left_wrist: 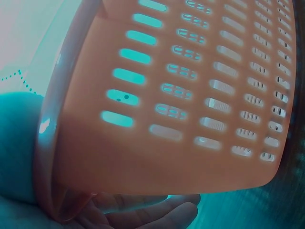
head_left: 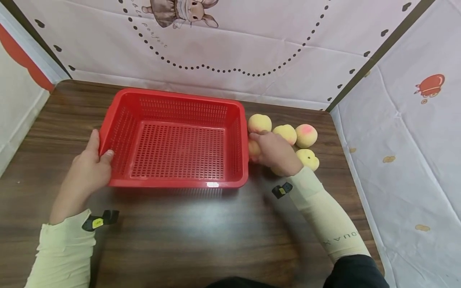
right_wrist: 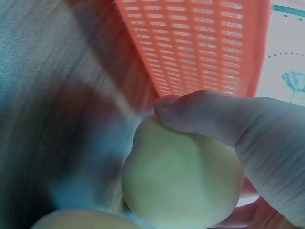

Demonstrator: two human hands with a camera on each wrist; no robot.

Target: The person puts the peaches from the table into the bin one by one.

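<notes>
Only the right wrist view plainly shows the peach (right_wrist: 183, 174) the right hand (head_left: 276, 151) grasps; the left hand (head_left: 88, 170) grips a slotted basket (head_left: 181, 150).

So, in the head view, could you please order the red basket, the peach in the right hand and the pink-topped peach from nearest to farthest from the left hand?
1. Red basket: its left end is in the left hand.
2. Peach in the right hand: beside the basket's right end.
3. Pink-topped peach: farther right, beyond the right hand.
</notes>
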